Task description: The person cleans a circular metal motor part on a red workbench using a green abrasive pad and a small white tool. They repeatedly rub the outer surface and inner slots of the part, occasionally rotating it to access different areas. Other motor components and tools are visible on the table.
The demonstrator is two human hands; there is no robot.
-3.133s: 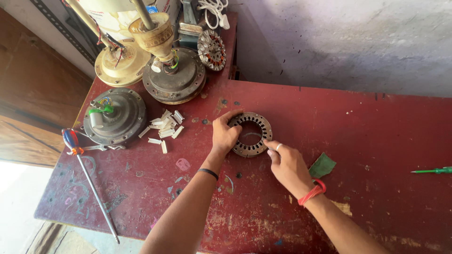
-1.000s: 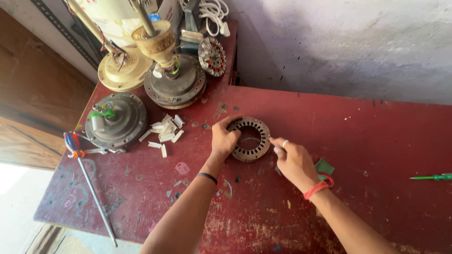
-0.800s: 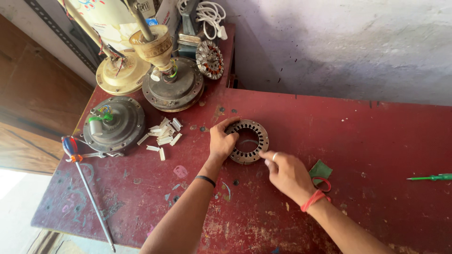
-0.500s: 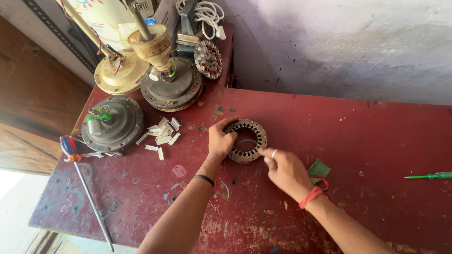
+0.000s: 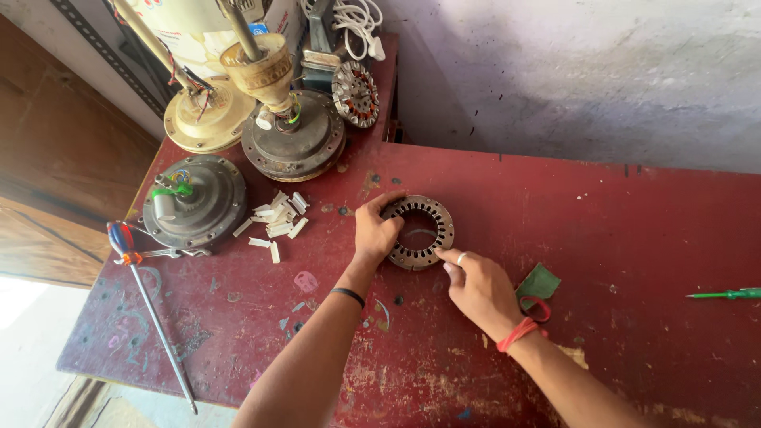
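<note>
— Where was the slotted metal ring [image 5: 418, 232] lying?

— Flat on the red counter [image 5: 618, 214], toward the far edge and about midway along it, with both hands on it.

— What was the left hand [image 5: 376, 230] doing?

— It rested on the ring's left side, the fingers curled over the rim toward the far edge. Its grip was pressed on the ring's rim, not spread. A dark band sat on that wrist.

— And the right hand [image 5: 478, 287]?

— It lay at the ring's near right edge, the forefinger, which wore a ring, touching the rim. The other fingers were folded under, so I could not tell whether that grip pinched anything. A red band [image 5: 517, 334] circled the wrist, and a green scrap [image 5: 539, 282] lay just beside the hand.

— What else was on the counter?

— A heap of small white strips [image 5: 276, 222] lay left of the ring. Toward the far left corner stood a grey motor housing [image 5: 196, 202], a second, darker housing [image 5: 295, 143], a cream-coloured one [image 5: 208, 115] and a wound stator [image 5: 356, 94]. A long screwdriver [image 5: 151, 313] ran along the left edge, and a green screwdriver [image 5: 725, 294] lay at the right edge, well apart from the hands.
</note>
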